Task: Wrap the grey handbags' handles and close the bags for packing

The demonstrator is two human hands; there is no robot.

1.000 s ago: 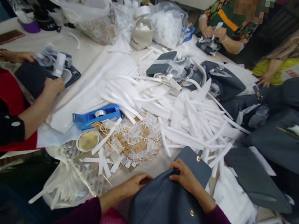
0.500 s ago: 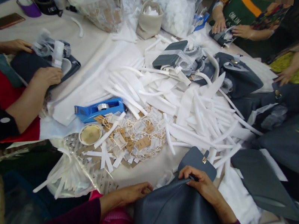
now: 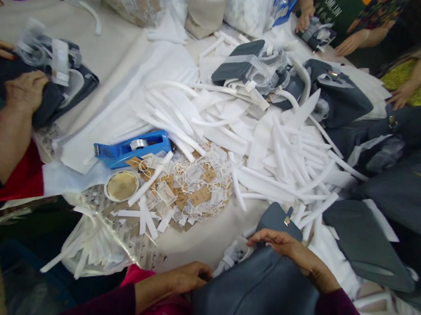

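A dark blue-grey handbag (image 3: pixel 259 303) lies tilted in front of me, half on my lap. At its left edge my left hand (image 3: pixel 189 276) has its fingers curled closed on the rim. My right hand (image 3: pixel 284 246) bends over the bag's upper edge and grips it, just below the flap (image 3: pixel 278 219) with its small gold clasp. Beside the bag's opening sits a bundle in white wrapping (image 3: pixel 233 254), partly hidden by the bag and my right fingers.
Tags with strings (image 3: pixel 197 192), a blue tape dispenser (image 3: pixel 134 148) and a round tin (image 3: pixel 122 186) lie left of centre. White foam strips (image 3: pixel 216 121) cover the middle. More dark bags (image 3: pixel 372 247) are piled right. Co-workers' hands (image 3: pixel 25 91) handle bags at left and back.
My right hand has shifted slightly left along the bag's edge, and its fingers are straighter. The bag has turned a little, and more of the white-wrapped bundle shows. The view has moved slightly.
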